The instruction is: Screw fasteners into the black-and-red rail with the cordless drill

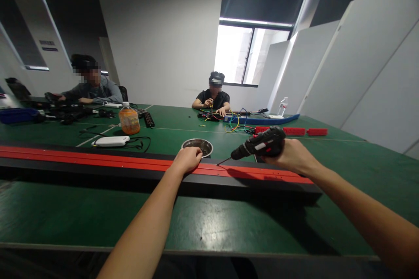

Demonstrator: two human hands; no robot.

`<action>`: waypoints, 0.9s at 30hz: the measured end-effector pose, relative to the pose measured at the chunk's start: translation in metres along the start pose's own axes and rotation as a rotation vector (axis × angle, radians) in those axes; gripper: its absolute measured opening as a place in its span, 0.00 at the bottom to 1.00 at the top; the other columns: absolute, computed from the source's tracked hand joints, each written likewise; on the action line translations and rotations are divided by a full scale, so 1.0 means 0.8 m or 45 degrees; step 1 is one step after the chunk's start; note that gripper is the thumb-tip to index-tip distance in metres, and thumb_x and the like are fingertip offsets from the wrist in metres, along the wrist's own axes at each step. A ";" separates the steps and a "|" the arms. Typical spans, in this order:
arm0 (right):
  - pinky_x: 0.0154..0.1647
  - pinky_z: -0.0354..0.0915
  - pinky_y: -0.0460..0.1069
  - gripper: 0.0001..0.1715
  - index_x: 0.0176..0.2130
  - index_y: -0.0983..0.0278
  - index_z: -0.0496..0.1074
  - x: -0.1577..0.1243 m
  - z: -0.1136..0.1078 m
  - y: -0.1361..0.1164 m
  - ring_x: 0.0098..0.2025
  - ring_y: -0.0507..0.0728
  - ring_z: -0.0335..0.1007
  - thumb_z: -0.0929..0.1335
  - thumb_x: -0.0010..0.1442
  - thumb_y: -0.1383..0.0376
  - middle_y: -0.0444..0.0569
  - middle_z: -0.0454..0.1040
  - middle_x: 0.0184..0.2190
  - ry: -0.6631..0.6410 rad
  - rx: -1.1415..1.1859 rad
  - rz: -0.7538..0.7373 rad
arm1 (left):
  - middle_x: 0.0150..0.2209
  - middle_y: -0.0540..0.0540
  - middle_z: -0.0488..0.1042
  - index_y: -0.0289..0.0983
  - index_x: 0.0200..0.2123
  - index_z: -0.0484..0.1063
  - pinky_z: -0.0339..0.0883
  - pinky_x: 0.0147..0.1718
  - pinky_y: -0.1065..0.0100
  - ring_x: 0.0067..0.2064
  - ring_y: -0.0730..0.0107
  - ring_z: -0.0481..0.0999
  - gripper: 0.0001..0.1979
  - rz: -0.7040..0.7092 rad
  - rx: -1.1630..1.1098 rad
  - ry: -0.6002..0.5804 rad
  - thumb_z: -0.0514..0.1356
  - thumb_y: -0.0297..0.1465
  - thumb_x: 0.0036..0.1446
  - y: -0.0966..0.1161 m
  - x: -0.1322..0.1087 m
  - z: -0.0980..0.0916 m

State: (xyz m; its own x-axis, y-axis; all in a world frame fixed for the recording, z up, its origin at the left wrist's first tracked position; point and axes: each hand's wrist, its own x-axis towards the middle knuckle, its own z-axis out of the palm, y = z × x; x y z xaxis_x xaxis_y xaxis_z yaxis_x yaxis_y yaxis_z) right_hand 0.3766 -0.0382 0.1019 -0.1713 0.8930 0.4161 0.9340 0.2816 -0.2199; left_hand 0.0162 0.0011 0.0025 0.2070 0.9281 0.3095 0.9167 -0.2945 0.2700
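A long red and black rail (98, 161) lies across the green table (209, 226) in front of me. My left hand (187, 159) rests closed on the rail's top, fingers curled, and I cannot make out anything in it. My right hand (292, 154) grips a black electric screwdriver (260, 144) held sideways. Its thin bit points left and down, with the tip just above the red strip. A small metal bowl (197, 146) sits right behind my left hand.
A bottle of orange drink (128, 118), a white power bank (111, 141) with a black cable, and a remote lie at back left. Two other people sit at the far side among coloured wires (234, 123). Red parts (299, 131) and a blue rail lie back right.
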 end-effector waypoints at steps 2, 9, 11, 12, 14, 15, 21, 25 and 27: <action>0.27 0.62 0.49 0.15 0.30 0.61 0.79 0.009 -0.010 -0.008 0.27 0.58 0.73 0.74 0.47 0.53 0.49 0.78 0.26 -0.089 -0.075 -0.060 | 0.43 0.41 0.82 0.43 0.41 0.81 0.67 0.42 0.60 0.43 0.53 0.80 0.18 0.000 -0.006 0.001 0.51 0.40 0.65 0.001 -0.001 -0.001; 0.24 0.55 0.49 0.18 0.31 0.60 0.78 0.040 -0.045 -0.057 0.24 0.55 0.68 0.73 0.47 0.50 0.48 0.74 0.23 -0.161 -0.313 -0.198 | 0.42 0.41 0.82 0.43 0.41 0.81 0.67 0.42 0.61 0.42 0.54 0.79 0.19 -0.004 0.001 -0.007 0.50 0.40 0.65 0.003 -0.003 -0.003; 0.23 0.53 0.50 0.19 0.30 0.61 0.78 0.051 -0.051 -0.073 0.22 0.54 0.64 0.73 0.46 0.49 0.49 0.73 0.22 -0.165 -0.412 -0.239 | 0.43 0.40 0.82 0.42 0.41 0.81 0.67 0.42 0.61 0.42 0.55 0.79 0.20 0.004 0.022 -0.019 0.49 0.40 0.65 0.004 -0.003 -0.003; 0.23 0.52 0.50 0.19 0.30 0.62 0.78 0.057 -0.053 -0.081 0.21 0.53 0.62 0.73 0.46 0.49 0.50 0.72 0.22 -0.163 -0.462 -0.266 | 0.43 0.40 0.82 0.42 0.41 0.81 0.66 0.43 0.61 0.42 0.55 0.79 0.20 0.007 0.042 -0.026 0.48 0.40 0.66 0.005 -0.003 -0.003; 0.23 0.50 0.50 0.19 0.31 0.62 0.78 0.069 -0.057 -0.097 0.21 0.53 0.61 0.72 0.46 0.50 0.50 0.71 0.22 -0.160 -0.531 -0.335 | 0.43 0.38 0.82 0.40 0.40 0.81 0.66 0.45 0.59 0.43 0.53 0.79 0.22 -0.002 0.109 -0.046 0.47 0.40 0.66 0.008 -0.003 -0.004; 0.24 0.50 0.50 0.19 0.31 0.62 0.78 0.076 -0.058 -0.104 0.21 0.53 0.61 0.73 0.46 0.51 0.50 0.70 0.22 -0.165 -0.550 -0.367 | 0.43 0.36 0.82 0.39 0.40 0.81 0.66 0.46 0.57 0.44 0.52 0.79 0.24 -0.010 0.151 -0.058 0.46 0.39 0.67 0.009 -0.004 -0.005; 0.26 0.53 0.51 0.21 0.37 0.58 0.79 0.101 -0.065 -0.141 0.25 0.57 0.67 0.76 0.41 0.54 0.48 0.69 0.21 -0.229 -0.593 -0.418 | 0.45 0.33 0.81 0.36 0.40 0.81 0.62 0.52 0.50 0.48 0.47 0.78 0.29 -0.021 0.224 -0.144 0.41 0.41 0.69 0.012 -0.004 -0.006; 0.27 0.54 0.52 0.26 0.43 0.57 0.78 0.102 -0.067 -0.148 0.28 0.60 0.69 0.76 0.42 0.54 0.48 0.70 0.23 -0.236 -0.582 -0.423 | 0.44 0.34 0.82 0.37 0.39 0.82 0.59 0.55 0.50 0.49 0.48 0.78 0.32 -0.014 0.144 -0.178 0.42 0.50 0.67 0.008 -0.003 -0.002; 0.27 0.55 0.52 0.27 0.43 0.56 0.78 0.101 -0.066 -0.145 0.29 0.60 0.70 0.77 0.42 0.54 0.48 0.70 0.23 -0.216 -0.539 -0.428 | 0.43 0.34 0.82 0.36 0.38 0.82 0.59 0.56 0.51 0.48 0.48 0.78 0.32 -0.020 0.125 -0.167 0.43 0.51 0.67 0.007 -0.003 -0.001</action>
State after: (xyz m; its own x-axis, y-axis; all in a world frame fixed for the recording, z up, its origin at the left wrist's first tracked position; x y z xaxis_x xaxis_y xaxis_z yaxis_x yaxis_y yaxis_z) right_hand 0.2705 -0.0169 0.2076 -0.4963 0.8322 0.2471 0.8577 0.4261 0.2877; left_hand 0.0207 -0.0028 0.0044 0.2293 0.9561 0.1827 0.9479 -0.2620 0.1813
